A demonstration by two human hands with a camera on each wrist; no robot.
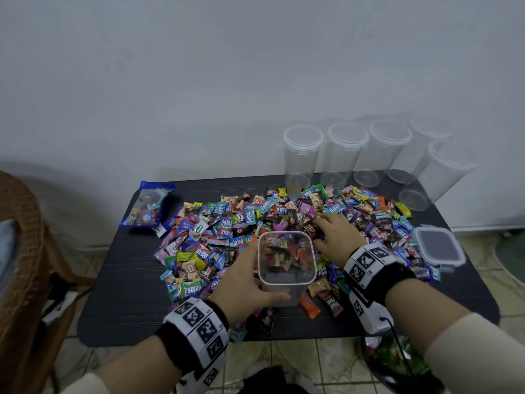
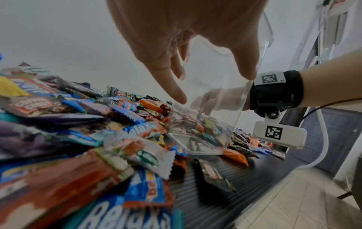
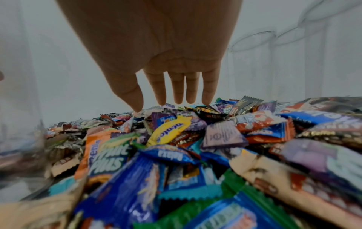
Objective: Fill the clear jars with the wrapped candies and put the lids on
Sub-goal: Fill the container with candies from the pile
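A square clear jar (image 1: 287, 261) stands in the candy pile (image 1: 227, 228) near the table's front, with some wrapped candies at its bottom. My left hand (image 1: 250, 282) grips the jar's left and near walls, thumb and fingers around the clear jar (image 2: 211, 117). My right hand (image 1: 335, 237) lies just right of the jar, palm down on the pile. In the right wrist view its fingers (image 3: 178, 93) are straight, their tips touching the wrapped candies (image 3: 176, 131). A square lid (image 1: 439, 247) lies at the table's right edge.
Several tall round lidded jars (image 1: 345, 155) stand empty along the wall at the back right of the black table (image 1: 127, 294). A blue candy bag (image 1: 149, 204) lies at the back left. A wicker chair (image 1: 20, 251) stands left of the table.
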